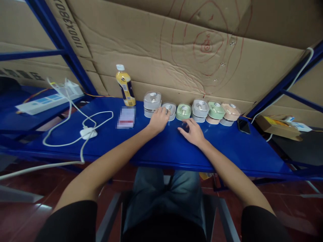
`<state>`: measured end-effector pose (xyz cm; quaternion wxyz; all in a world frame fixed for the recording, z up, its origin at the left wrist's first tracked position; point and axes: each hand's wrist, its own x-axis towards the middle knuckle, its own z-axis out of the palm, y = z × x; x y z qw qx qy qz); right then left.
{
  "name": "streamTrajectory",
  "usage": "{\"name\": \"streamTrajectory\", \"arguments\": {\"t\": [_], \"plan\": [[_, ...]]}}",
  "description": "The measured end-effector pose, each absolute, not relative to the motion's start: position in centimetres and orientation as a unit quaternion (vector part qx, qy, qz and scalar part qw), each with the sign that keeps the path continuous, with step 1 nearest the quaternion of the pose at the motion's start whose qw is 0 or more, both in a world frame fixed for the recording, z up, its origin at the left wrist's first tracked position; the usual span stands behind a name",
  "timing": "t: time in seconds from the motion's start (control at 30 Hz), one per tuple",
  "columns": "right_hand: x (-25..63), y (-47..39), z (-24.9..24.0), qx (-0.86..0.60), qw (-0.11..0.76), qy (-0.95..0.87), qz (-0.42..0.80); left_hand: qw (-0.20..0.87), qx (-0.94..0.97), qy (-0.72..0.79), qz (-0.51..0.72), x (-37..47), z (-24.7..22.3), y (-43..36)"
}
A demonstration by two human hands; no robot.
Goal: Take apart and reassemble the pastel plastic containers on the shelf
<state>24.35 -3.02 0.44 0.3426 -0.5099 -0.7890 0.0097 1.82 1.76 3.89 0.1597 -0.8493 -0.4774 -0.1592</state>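
My left hand [159, 120] rests at the front left corner of a single grey lidded container [172, 108], its fingers laid against the lid and partly covering it. A stack of two grey containers [152, 101] stands just left of that hand. My right hand [193, 131] hovers low over the blue table, thumb and fingers apart, holding nothing. Closest to its fingertips is a green lidded container [183, 112]. Farther right stand stacked pairs: grey on grey [200, 108], green over pink [216, 110] and pink over grey [230, 111].
A yellow drink bottle [125, 87] and a blurred-out phone-like item [126, 117] are at the left. White cable with an adapter [88, 133] loops nearby. A dark phone [243, 126] lies right. Cardboard [141, 43] walls the back; a blue post [75, 67] rises left.
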Motion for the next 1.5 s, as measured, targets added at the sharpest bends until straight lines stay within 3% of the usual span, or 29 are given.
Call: {"name": "streamTrajectory", "arguments": {"t": [0.2, 0.4, 0.57, 0.7, 0.8, 0.9, 1.17, 1.37, 1.5], "plan": [[24.4, -3.0, 0.7, -0.509, 0.351, -0.786, 0.016, 0.160, -0.710, -0.594, -0.344, 0.0, 5.0, 5.2], [24.5, -2.7, 0.6, -0.520, 0.334, -0.786, 0.026, 0.009, -0.623, -0.708, -0.333, -0.3, 5.3, 8.4], [25.0, -2.6, 1.1, -0.526, 0.353, -0.773, 0.026, 0.014, -0.649, -0.654, -0.388, -1.2, 5.3, 7.4], [25.3, -3.1, 2.2, -0.495, 0.421, -0.760, 0.004, 0.019, -0.760, -0.482, -0.435, -1.6, 5.2, 4.2], [25.7, -3.5, 3.2, -0.435, 0.443, -0.784, -0.014, -0.042, -0.847, -0.327, -0.418, -0.7, 4.5, 1.6], [26.1, -3.8, 3.7, -0.392, 0.403, -0.827, 0.006, -0.145, -0.883, -0.253, -0.368, 0.6, 3.1, -0.3], [25.7, -4.0, 2.5, -0.388, 0.286, -0.872, 0.093, -0.236, -0.887, -0.246, -0.311, 1.3, 0.0, -0.8], [25.6, -4.1, 2.8, -0.413, 0.316, -0.845, 0.120, -0.281, -0.864, -0.270, -0.318, 1.4, -0.2, -0.6], [27.7, -3.0, 3.2, -0.457, 0.362, -0.803, 0.126, -0.239, -0.877, -0.276, -0.312, 0.9, 0.2, -0.9]]}}
